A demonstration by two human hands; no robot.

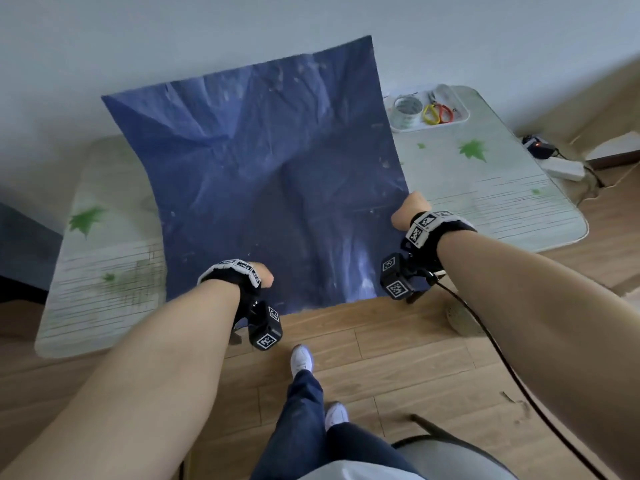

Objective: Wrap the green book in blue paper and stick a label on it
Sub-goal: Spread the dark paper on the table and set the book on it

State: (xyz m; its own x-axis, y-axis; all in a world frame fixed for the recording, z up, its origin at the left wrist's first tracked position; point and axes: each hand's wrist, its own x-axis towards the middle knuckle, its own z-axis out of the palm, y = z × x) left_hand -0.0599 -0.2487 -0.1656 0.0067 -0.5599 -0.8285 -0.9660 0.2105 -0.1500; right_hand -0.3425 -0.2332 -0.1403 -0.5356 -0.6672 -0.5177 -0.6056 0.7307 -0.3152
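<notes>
A person standing at a low table holds a large, creased sheet of blue paper spread wide in 2 hands. The left hand grips the sheet near its front edge, while the right hand grips its right edge; the fingers of both are hidden by the paper, and only the heel and thumb side of each hand show. The sheet covers the middle of the table. Its far edge rises against the pale wall and its near edge hangs out past the table over the wooden floor.

Both wrists wear black bands with square black-and-white markers, the left band and the right band, and a black cable trails from the right one. At the table's far right corner, just beside the paper, a white tray holds 1 roll of clear tape and scissors with yellow and orange handles. The tabletop is printed with green leaves. White shoes and dark trousers show below, and a white power strip lies on the floor to the right.
</notes>
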